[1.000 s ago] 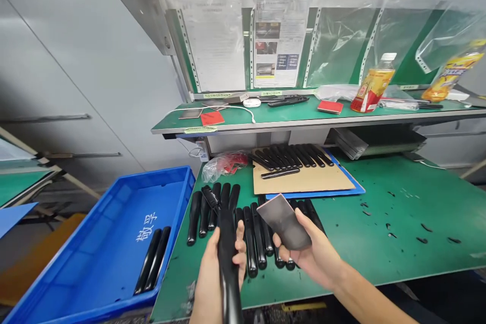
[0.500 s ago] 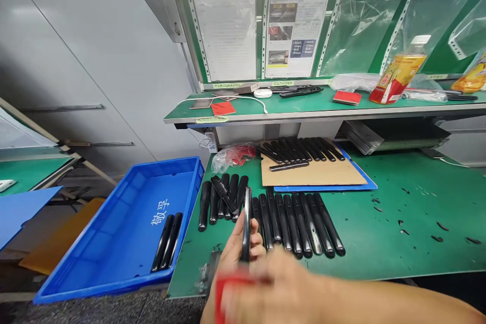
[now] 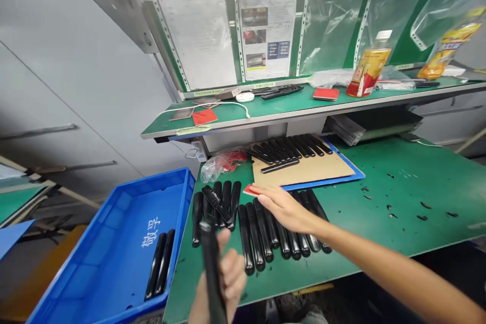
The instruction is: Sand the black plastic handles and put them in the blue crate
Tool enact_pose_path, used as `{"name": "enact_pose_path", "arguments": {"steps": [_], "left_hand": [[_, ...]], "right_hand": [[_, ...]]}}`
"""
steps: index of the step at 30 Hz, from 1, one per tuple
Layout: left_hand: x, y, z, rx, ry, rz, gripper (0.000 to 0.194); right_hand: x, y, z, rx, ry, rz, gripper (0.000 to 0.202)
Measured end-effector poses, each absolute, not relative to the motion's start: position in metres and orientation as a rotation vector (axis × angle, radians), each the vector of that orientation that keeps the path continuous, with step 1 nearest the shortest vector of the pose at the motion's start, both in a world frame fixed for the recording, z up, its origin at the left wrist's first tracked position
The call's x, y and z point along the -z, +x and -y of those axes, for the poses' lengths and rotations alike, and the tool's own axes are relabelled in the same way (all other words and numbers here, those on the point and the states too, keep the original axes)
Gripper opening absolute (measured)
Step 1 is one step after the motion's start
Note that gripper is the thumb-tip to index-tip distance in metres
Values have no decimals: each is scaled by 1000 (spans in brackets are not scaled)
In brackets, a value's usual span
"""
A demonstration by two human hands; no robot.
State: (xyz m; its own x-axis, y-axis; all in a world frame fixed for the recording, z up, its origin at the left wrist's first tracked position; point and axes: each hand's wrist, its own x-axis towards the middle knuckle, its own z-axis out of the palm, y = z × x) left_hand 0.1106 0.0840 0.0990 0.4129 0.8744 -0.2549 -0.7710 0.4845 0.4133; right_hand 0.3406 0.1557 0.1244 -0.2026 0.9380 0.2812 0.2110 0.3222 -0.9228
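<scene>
My left hand (image 3: 232, 271), at the lower middle, is closed around a long glossy black plastic handle (image 3: 211, 268) held upright; both are slightly blurred. My right hand (image 3: 283, 207) reaches across the bench above a row of similar black handles (image 3: 261, 238). A flat red pad (image 3: 250, 191) shows at its fingertips, just in front of the cardboard sheet (image 3: 266, 177); the thumb side is partly hidden. To the left of that row, a ribbed black piece (image 3: 217, 205) lies across a shorter group of handles (image 3: 196, 217).
A blue bin (image 3: 110, 243) at the left contains two black handles. More handles (image 3: 292, 147) rest on the cardboard. Black scraps (image 3: 389, 207) are scattered on the green bench at the right. A shelf (image 3: 228, 124) above carries red pads, a cable and a drink bottle (image 3: 368, 68).
My right hand has moved from beside the left hand, forward to the row of handles, taking the red pad along. My left hand has lowered the handle toward me. The view has shifted.
</scene>
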Motion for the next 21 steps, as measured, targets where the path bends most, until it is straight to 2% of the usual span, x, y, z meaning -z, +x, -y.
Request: {"name": "enact_pose_path", "arguments": {"steps": [3, 5, 6, 10, 14, 17, 21], "left_hand": [[-100, 104, -107, -1258, 151, -435, 34], [-98, 102, -123, -1313, 117, -353, 57], [-97, 102, -130, -1340, 92, -312, 59], [-98, 109, -144, -1465, -26, -416, 22], [-115, 117, -140, -1561, -11, -548, 10], [-131, 121, -133, -1649, 1, -537, 8], [-146, 125, -127, -1638, -93, -539, 13]], "right_hand": [[-105, 330, -124, -1214, -1083, 1389, 65], [-96, 317, -100, -1378, -1019, 1183, 71], [-93, 311, -90, -1469, -945, 1037, 67], [-87, 292, -66, -1685, -636, 441, 47], [-90, 278, -50, -1693, -583, 395, 50], [-89, 264, -35, -1519, -667, 578, 56], [-75, 251, -28, -765, -1070, 1042, 51]]}}
